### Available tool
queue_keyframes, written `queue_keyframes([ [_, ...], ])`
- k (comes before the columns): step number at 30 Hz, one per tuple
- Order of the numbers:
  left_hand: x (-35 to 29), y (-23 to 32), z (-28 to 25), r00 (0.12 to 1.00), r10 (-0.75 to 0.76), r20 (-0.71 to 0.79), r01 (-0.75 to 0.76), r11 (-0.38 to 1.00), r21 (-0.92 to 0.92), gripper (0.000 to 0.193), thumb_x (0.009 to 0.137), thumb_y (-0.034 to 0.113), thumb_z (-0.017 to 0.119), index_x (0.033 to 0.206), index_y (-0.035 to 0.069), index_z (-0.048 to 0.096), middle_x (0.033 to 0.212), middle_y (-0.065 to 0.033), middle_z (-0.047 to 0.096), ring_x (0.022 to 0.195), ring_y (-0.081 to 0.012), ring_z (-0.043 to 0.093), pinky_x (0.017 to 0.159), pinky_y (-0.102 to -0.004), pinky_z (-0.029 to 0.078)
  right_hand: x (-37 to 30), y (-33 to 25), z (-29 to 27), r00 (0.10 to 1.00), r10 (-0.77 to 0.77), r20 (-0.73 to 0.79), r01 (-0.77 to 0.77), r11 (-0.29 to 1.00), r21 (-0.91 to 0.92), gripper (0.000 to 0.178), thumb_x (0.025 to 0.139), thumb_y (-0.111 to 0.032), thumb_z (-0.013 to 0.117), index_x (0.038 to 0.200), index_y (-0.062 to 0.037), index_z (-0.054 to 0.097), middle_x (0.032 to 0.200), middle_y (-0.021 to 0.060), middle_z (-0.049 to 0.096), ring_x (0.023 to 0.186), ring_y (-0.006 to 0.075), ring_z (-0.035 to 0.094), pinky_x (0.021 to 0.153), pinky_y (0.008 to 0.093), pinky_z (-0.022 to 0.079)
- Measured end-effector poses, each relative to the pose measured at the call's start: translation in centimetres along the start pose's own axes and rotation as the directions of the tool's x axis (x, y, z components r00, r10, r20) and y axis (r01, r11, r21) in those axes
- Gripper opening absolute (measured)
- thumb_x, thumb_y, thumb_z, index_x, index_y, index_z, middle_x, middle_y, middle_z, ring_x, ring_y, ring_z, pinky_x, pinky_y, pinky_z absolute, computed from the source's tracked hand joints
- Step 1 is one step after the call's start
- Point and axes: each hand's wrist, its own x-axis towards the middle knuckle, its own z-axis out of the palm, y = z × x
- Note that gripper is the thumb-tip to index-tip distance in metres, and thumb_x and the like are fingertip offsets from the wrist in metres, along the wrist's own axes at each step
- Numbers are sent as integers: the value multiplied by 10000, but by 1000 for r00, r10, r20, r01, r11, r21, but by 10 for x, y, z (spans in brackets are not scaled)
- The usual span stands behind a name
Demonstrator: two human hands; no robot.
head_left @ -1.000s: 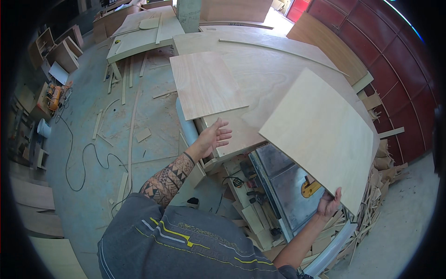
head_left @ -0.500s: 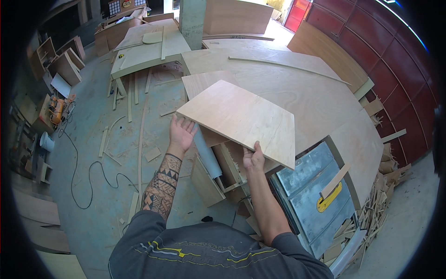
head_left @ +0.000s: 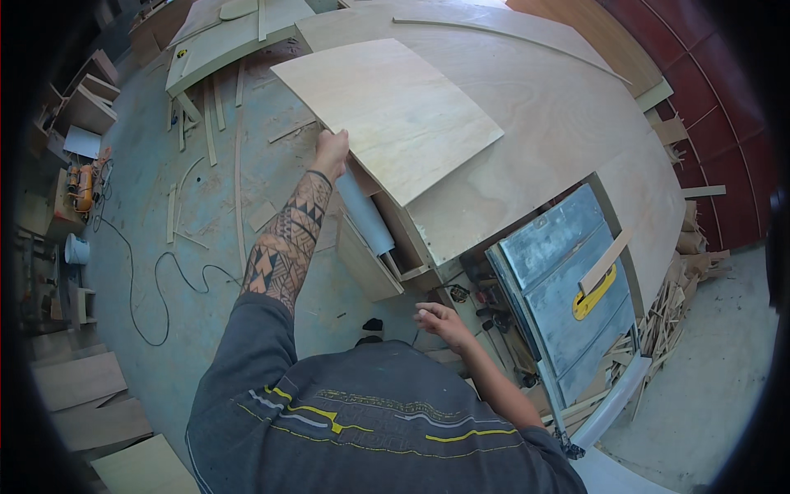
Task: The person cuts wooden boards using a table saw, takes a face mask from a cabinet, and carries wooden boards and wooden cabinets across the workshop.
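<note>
A pale, four-sided plywood panel (head_left: pixel 391 111) rests on, or just above, the large plywood worktop (head_left: pixel 527 136). Its near left edge juts past the worktop's side. My left hand (head_left: pixel 332 151) is closed around that edge, with the fingertips partly hidden. Nothing is in my right hand (head_left: pixel 445 324), which hovers in front of my body, its fingers loosely bent and apart. To the right of it, a table saw (head_left: pixel 551 280) with a blue-grey metal top sits in a cutout of the worktop. A narrow wood strip (head_left: pixel 605 262) lies over the saw's yellow insert (head_left: pixel 591 306).
Below the worktop's left side is a grey roll (head_left: pixel 366 214) beside a leaning board (head_left: pixel 366 259). Scrap wood (head_left: pixel 671 313) is heaped at the right. A black cable (head_left: pixel 169 288) winds across the floor at left. A long strip (head_left: pixel 510 45) lies on the worktop's far part.
The panel has swung round and come down flat onto or near the worktop, farther from me. My right hand has let go and drawn back; my left hand now grips the edge.
</note>
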Motion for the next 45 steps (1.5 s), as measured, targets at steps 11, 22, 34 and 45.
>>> queue_keyframes([
  [11, -102, -261, -79, 820, 21, -572, 236, 898, 372, 608, 1010, 331, 609, 1467, -51, 488, 1412, -256, 582, 1249, -374, 610, 1007, -432, 515, -102, 241, -33, 743, 351, -570, -236, 934, 268, 523, 1025, -304, 688, 1397, 53, 606, 1204, 178, 728, 1095, 226, 700, 940, 334, 537],
  [22, -233, -375, 4, 949, -310, 63, 187, 709, 680, 617, 1008, 266, 627, 1492, -61, 429, 1266, -314, 661, 1130, -475, 673, 976, -487, 529, -164, 257, 9, 777, 231, -585, -311, 950, -38, 520, 1015, -273, 693, 1422, 33, 588, 1083, 196, 760, 1006, 227, 727, 893, 352, 557],
  [34, -227, -402, -162, 793, -414, 447, -363, 268, 893, 325, 942, 142, 669, 1108, -137, 648, 973, -330, 733, 993, -441, 759, 670, -490, 615, -163, 243, -31, 812, 238, -533, -374, 913, -162, 558, 983, -356, 710, 1407, -5, 617, 1048, 174, 769, 858, 225, 742, 788, 357, 579],
  [45, -391, -149, -196, 924, -302, -234, 347, 920, 183, 418, 870, 161, 606, 1160, -140, 576, 1056, -232, 685, 863, -382, 752, 604, -541, 654, -133, 325, -79, 940, -103, -326, -55, 895, -442, 608, 977, -452, 730, 1365, 9, 645, 1144, 197, 765, 976, 287, 747, 872, 387, 579],
])
